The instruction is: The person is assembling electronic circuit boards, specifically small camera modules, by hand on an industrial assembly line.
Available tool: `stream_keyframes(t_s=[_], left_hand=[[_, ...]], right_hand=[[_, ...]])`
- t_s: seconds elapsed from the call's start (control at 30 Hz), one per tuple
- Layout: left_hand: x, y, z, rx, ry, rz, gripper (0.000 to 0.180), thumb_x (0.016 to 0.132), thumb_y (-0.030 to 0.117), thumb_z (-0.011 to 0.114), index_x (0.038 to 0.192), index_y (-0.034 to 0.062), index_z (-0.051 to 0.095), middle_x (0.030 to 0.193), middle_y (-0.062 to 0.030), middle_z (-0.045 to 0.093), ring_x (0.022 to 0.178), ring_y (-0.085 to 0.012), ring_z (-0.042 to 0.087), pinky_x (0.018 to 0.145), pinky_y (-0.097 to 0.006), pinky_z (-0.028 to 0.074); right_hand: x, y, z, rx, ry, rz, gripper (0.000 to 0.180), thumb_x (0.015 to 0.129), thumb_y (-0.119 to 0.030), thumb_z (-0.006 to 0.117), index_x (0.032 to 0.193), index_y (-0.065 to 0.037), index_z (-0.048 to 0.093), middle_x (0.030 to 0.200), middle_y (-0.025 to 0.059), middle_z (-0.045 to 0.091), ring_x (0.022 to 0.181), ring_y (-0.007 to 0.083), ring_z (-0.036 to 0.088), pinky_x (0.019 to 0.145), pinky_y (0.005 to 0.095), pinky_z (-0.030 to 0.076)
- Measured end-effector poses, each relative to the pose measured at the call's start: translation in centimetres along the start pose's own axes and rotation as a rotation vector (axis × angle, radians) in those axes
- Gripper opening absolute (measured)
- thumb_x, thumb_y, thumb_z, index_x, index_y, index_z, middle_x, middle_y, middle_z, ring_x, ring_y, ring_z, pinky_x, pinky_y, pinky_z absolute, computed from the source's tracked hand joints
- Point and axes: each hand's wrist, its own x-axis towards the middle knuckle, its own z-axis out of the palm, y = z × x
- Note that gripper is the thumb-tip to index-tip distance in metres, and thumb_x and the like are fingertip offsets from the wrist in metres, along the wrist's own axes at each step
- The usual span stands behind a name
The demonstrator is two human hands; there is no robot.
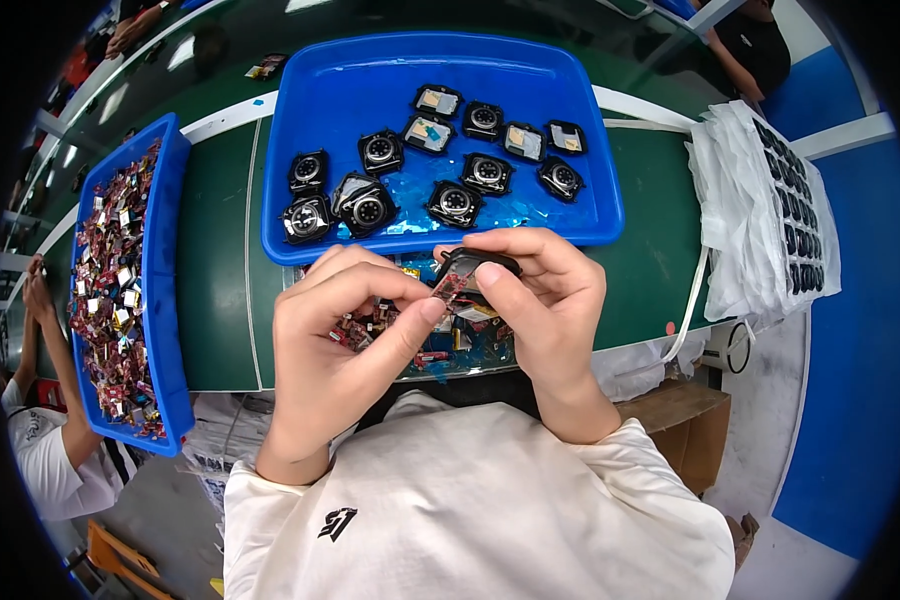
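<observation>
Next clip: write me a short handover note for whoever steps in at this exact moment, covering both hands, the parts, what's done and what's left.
Left hand: pinches a small red circuit strip at the edge of the casing.
Right hand: grips a black watch-type casing just above the green bench.
Parts: about a dozen similar black casings lie in the big blue tray; the narrow blue tray on the left is full of small reddish pieces; more loose bits sit beneath the hands.
Done: casing picked up, strip gripped.
Left: cannot tell whether the strip is going in or coming out.
</observation>
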Motion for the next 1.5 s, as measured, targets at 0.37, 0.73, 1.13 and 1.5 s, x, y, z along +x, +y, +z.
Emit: stream_keyframes(t_s=[0.37, 0.73, 1.13, 1.5], left_hand=[[-0.1, -0.4, 0.8, -0.303, -0.032, -0.271, 0.005, 0.077, 0.003, 0.073, 0.077, -0.0003, 0.069, 0.069, -0.0018, 0.064, 0.058, -0.0042, 0.047, 0.052, -0.02, 0.035], [-0.3, -1.3, 0.4, -0.045, 0.018, -0.117, 0.022, 0.069, 0.002, 0.081, 0.078, 0.0021, 0.06, 0.07, -0.0005, 0.063, 0.058, -0.0015, 0.05, 0.052, -0.016, 0.037], [-1.5, -1.9, -2.5, 0.155, 0.278, 0.089, 0.002, 0.08, -0.002, 0.066, 0.08, -0.0031, 0.067, 0.068, -0.0063, 0.064, 0.061, -0.0108, 0.056, 0.056, -0.022, 0.042], [-3.1, -2.7, -4.3, 0.497, 0.241, -0.025, 0.012, 0.067, 0.002, 0.074, 0.077, 0.0011, 0.067, 0.065, -0.0045, 0.057, 0.067, -0.0198, 0.05, 0.062, -0.032, 0.038]], right_hand=[[0.1, 0.2, 0.0, -0.141, -0.015, -0.093, 0.019, 0.08, 0.009, 0.061, 0.099, 0.007, 0.064, 0.098, 0.0156, 0.069, 0.085, 0.0133, 0.066, 0.073, 0.0239, 0.054], [0.6, -1.2, -1.6, 0.061, -0.177, 0.272, 0.019, 0.08, 0.009, 0.066, 0.098, 0.008, 0.06, 0.098, 0.0186, 0.066, 0.093, 0.0201, 0.066, 0.083, 0.0302, 0.054], [27.3, 0.4, -8.5, -0.709, 0.074, -0.06, 0.022, 0.076, -0.015, 0.073, 0.082, 0.005, 0.069, 0.077, 0.0099, 0.069, 0.068, 0.0131, 0.064, 0.066, 0.0257, 0.052], [32.5, 4.9, -10.8, -1.188, 0.052, 0.282, 0.03, 0.076, -0.028, 0.072, 0.088, 0.0, 0.072, 0.081, 0.0106, 0.07, 0.068, 0.0129, 0.064, 0.06, 0.0257, 0.048]])
